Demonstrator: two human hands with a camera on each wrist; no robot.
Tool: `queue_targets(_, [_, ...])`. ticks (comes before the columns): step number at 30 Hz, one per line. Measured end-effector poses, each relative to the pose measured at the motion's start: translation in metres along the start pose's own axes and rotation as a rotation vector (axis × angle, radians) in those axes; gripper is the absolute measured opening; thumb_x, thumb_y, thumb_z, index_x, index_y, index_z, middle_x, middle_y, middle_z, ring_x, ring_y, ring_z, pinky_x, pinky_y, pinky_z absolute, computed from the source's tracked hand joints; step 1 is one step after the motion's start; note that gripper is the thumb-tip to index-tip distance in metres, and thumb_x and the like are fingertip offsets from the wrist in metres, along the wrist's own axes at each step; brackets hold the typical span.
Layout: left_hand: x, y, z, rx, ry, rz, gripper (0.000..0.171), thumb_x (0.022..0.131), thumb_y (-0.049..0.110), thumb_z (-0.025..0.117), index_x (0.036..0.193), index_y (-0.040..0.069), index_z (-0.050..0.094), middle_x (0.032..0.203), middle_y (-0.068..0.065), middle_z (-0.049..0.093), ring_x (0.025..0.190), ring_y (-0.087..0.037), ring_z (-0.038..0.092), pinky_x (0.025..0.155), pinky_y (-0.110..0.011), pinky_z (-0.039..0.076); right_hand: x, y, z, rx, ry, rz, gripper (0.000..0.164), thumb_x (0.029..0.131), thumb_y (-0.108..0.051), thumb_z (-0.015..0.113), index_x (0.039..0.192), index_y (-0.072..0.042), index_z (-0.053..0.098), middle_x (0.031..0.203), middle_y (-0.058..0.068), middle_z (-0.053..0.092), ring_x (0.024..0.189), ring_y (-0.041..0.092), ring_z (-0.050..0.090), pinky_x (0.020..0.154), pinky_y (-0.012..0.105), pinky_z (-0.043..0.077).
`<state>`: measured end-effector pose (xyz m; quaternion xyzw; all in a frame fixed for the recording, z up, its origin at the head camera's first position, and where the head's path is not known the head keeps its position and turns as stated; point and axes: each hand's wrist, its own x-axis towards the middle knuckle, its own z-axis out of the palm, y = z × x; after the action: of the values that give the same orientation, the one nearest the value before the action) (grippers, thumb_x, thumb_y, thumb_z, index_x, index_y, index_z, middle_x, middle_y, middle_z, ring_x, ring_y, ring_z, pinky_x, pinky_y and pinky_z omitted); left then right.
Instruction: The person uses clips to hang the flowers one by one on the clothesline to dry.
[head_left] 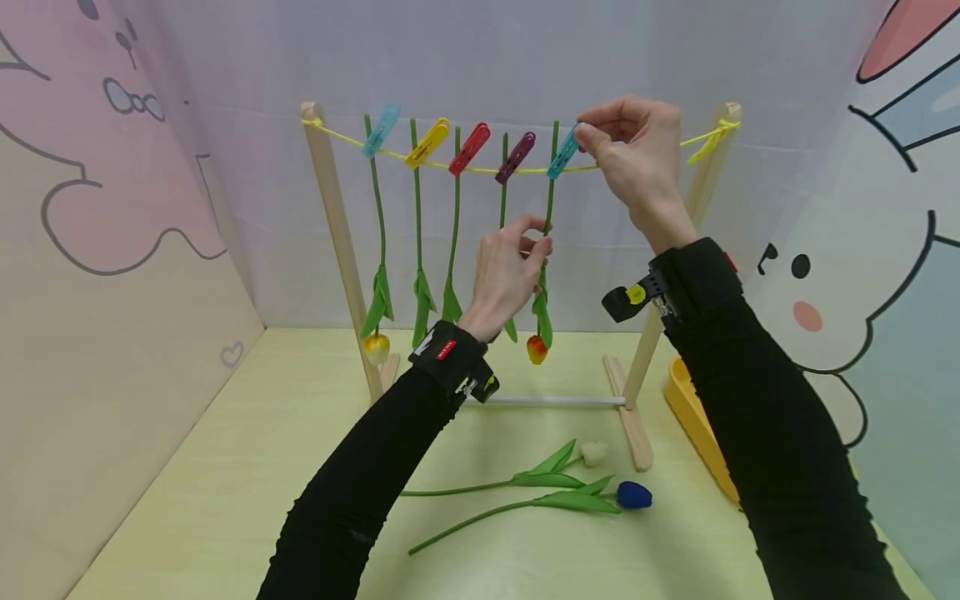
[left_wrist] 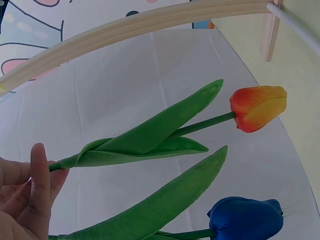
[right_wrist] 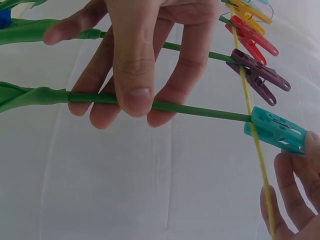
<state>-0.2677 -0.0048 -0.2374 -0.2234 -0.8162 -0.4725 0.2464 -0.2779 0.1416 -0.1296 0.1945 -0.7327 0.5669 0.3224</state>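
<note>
Tulips (head_left: pixel 577 502): you have 7, namely 5 hanging and 2 lying on the 1 counter (head_left: pixel 225 467). Blooms (head_left: pixel 633 495): 4 countable in your head view; the others are hidden there. Clips (head_left: pixel 469 150): 5, one each in pale blue, yellow, red, purple, teal; 1 per hanging tulip. Cord (right_wrist: pixel 259 160): 1. Posts (head_left: pixel 333 208): 2. Feet (head_left: pixel 628 414): 2. Crossbar (head_left: pixel 555 401): 1. Yellow bin (head_left: pixel 697 422): 1. Your left hand (head_left: pixel 506 271) plus your right hand (head_left: pixel 639 158): 2 hands. Sleeves (head_left: pixel 780 433): 2. Wristbands (head_left: pixel 452 354): 2.

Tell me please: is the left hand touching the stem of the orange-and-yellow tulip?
Touching. The right wrist view shows it: the left hand pinches the stem, with the thumb crossing in front of it.
</note>
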Motion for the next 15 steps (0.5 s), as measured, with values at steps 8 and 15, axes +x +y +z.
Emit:
queue_targets(8, [-0.0001, 0.0008, -0.0004, 0.002, -0.006, -0.012, 0.025, 0.101, 0.014, 0.061, 0.123, 0.002, 0.064, 0.101, -0.018, 0.077, 0.064, -0.026, 0.071, 0.051, -0.02, 0.054, -0.0008, -0.0004, 0.0002, 0.003, -0.003, 0.019, 0.012, 0.092, -0.008, 0.071, 0.098, 0.002, 0.075, 0.072, -0.019, 0.066, 0.071, 0.003, 0.064, 0.072, 0.019, 0.05])
queue_targets(15, [-0.0003, 0.0008, -0.0007, 0.002, -0.016, -0.021, 0.025, 0.101, 0.015, 0.061, 0.124, 0.003, 0.064, 0.102, -0.018, 0.077, 0.063, -0.026, 0.071, 0.052, -0.02, 0.054, -0.0012, -0.0003, -0.0001, 0.017, -0.005, 0.042, 0.008, 0.092, -0.009, 0.072, 0.088, -0.013, 0.076, 0.072, -0.018, 0.067, 0.073, 0.004, 0.065, 0.074, 0.019, 0.051])
